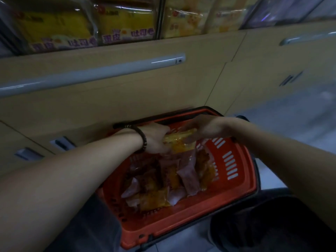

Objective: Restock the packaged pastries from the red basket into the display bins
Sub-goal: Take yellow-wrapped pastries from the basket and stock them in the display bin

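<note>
Far left, up top: clear display bins (60,28) packed with yellow packets. Nearer, left hand (154,140), dark bead bracelet (144,142) at the wrist, gripping one end of a yellow plastic-wrapped pastry pack (179,140). Right hand (201,129) clasping the other end. Just beneath, down on the floor: red slotted plastic basket (236,179), heaped with pink and orange packaged pastries (163,184).

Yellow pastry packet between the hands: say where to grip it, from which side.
Take the grip at the short ends of the yellow packet, from above: it lies atop the other packets in the red basket, left hand and right hand at either end.
</note>
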### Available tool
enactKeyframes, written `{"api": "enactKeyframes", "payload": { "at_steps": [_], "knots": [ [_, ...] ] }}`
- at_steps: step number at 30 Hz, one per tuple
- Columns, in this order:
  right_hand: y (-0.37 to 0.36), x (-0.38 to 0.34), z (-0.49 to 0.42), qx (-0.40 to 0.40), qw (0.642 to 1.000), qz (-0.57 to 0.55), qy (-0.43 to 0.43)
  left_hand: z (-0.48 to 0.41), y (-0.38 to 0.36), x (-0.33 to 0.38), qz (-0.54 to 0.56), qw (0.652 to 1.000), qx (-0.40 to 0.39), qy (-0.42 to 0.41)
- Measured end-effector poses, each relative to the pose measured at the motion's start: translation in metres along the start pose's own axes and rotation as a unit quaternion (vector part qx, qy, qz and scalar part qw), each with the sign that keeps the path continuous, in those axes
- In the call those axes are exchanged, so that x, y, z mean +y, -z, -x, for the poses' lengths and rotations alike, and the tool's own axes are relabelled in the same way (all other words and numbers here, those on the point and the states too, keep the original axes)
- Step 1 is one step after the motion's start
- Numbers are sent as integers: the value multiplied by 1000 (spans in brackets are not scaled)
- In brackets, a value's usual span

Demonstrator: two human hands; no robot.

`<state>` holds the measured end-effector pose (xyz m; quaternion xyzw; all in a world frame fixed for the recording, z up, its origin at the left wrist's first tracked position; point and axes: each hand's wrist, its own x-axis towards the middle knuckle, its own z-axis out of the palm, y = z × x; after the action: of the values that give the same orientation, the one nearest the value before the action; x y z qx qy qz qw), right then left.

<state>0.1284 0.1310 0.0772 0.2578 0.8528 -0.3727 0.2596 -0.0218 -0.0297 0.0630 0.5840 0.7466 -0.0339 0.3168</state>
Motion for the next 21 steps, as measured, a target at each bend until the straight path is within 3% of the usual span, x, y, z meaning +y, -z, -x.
{"api": "enactKeyframes", "payload": {
  "at_steps": [4,5,7,8,10,12,16,21],
  "knots": [
    [-14,15,5,41,976,-213,-15,3,3,4,-5,1000,11,-3],
    [-20,26,-3,87,979,-182,-36,4,3,3,-24,1000,17,8],
    [-38,44,-19,127,981,82,-117,5,2,0,-62,997,21,35],
    [-52,54,-26,114,965,188,-144,5,2,-2,-74,996,15,45],
    [-77,72,-37,67,948,271,-151,4,2,-4,-89,995,4,52],
    [-93,84,-44,51,945,289,-143,2,1,-7,-81,995,-3,52],
    [-114,116,-62,77,942,243,-218,0,2,-12,-68,997,2,47],
    [-152,139,-59,78,948,244,-190,-3,3,-12,-61,998,-7,34]
  ]
}}
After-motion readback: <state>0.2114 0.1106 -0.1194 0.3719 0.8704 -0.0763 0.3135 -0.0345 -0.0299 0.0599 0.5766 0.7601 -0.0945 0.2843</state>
